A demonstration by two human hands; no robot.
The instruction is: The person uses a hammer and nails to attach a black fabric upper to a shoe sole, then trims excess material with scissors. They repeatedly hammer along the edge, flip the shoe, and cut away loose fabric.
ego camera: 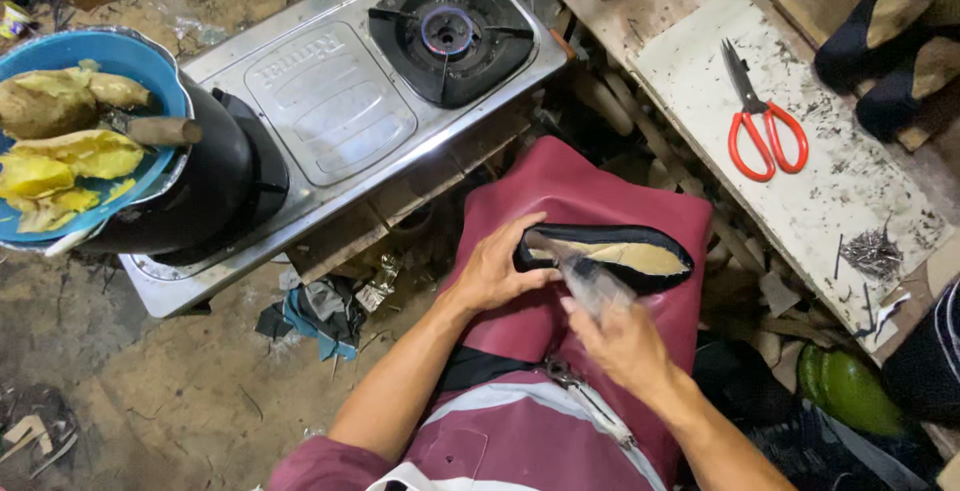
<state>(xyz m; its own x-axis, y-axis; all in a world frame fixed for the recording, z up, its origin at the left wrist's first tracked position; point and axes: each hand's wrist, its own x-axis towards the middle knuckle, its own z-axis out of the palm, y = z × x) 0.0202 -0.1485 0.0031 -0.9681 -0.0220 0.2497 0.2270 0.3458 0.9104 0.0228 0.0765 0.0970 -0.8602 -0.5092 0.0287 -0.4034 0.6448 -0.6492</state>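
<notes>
A black shoe upper with a tan insole (620,254) lies sole-up on a maroon apron (560,191) over my lap. My left hand (497,269) grips the shoe's near end. My right hand (622,339) holds a blurred brush or tool (590,279) whose tip rests on the insole near the left hand.
A steel two-burner gas stove (330,101) stands ahead, with a black pot (205,176) topped by a blue bowl of yellow food (75,131). Red-handled scissors (760,121) and a pile of small nails (872,249) lie on a white board at right. Finished black shoes (885,46) sit beyond.
</notes>
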